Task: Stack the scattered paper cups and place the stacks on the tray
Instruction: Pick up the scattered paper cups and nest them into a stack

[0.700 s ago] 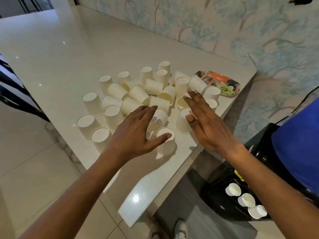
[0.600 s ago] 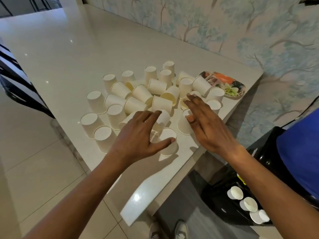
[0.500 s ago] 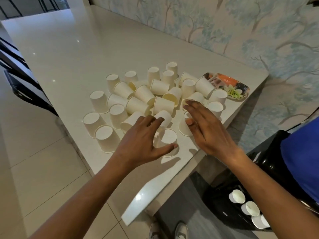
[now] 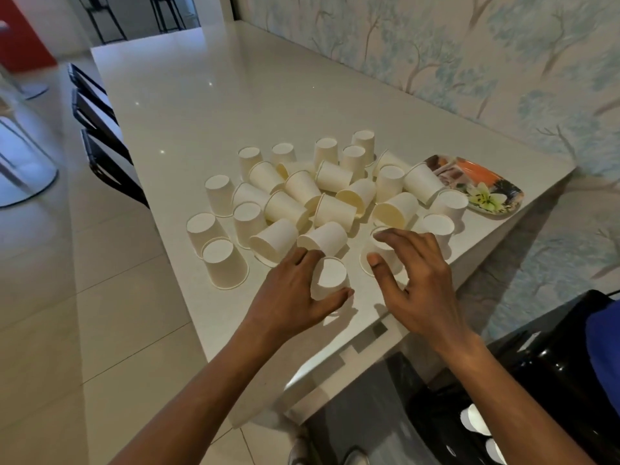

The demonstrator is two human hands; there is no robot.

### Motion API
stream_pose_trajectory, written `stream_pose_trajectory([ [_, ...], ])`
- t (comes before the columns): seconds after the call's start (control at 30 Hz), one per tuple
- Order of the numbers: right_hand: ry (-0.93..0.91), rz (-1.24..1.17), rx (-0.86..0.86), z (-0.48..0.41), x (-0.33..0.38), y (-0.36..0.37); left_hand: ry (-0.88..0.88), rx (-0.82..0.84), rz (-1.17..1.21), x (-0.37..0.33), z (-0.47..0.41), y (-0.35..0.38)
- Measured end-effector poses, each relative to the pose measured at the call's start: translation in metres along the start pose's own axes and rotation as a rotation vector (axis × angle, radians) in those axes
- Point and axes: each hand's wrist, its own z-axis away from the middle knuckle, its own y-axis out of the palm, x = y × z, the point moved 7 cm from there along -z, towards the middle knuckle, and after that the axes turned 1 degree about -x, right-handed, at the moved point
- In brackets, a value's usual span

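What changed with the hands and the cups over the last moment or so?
The left hand has closed its thumb and fingers around the nearest upside-down paper cup. The right hand drew back toward the table's near edge and now curls over another upside-down cup, thumb against its side. No cup has been lifted. The scattered cups and the floral tray stayed where they were.

You have no writing, label, brand, number or sign to read anywhere here. The paper cups [image 4: 330,201] are plain white with nothing printed on their walls or bases. The tray [image 4: 483,184] carries a picture of a flower and patches of orange, but no lettering you can make out. The bench [image 4: 218,105] is bare of markings, and the wallpaper [image 4: 469,55] behind it shows only painted trees
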Motion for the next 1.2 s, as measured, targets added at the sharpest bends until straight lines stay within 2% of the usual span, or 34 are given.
stream_pose_trajectory([
  [0.13,0.061,-0.092,0.014,0.005,-0.003,-0.004,-0.098,-0.151,0.219,0.006,-0.001,-0.026],
  [0.23,0.101,-0.212,0.088,0.001,0.005,-0.004,-0.277,-0.225,0.539,0.015,0.001,-0.042],
  [0.4,0.291,-0.664,0.302,-0.014,0.014,0.024,-0.535,-0.097,1.227,0.014,0.004,-0.034],
  [0.5,0.345,-0.872,0.318,-0.022,0.018,0.032,-0.538,0.004,1.363,0.015,0.006,-0.026],
  [0.57,0.360,-0.901,0.306,-0.023,0.020,0.033,-0.481,0.074,1.300,0.019,0.008,-0.022],
  [0.63,0.363,-0.892,0.319,-0.022,0.019,0.036,-0.369,0.109,1.133,0.023,0.008,-0.025],
  [0.77,0.377,-0.817,0.366,-0.015,0.013,0.045,-0.117,0.070,0.681,0.023,0.007,-0.037],
  [0.83,0.382,-0.794,0.368,-0.012,0.014,0.048,-0.039,0.013,0.543,0.019,0.008,-0.040],
  [0.97,0.394,-0.754,0.356,-0.007,0.024,0.054,-0.024,-0.101,0.462,0.009,0.011,-0.043],
  [1.07,0.333,-0.632,0.334,-0.013,0.025,0.043,-0.048,-0.134,0.464,0.012,0.012,-0.042],
  [1.13,0.291,-0.445,0.254,-0.023,0.013,0.025,-0.072,-0.139,0.466,0.018,0.013,-0.042],
  [1.2,0.224,-0.121,0.186,-0.034,-0.002,0.006,-0.096,-0.155,0.468,0.025,0.014,-0.043],
])
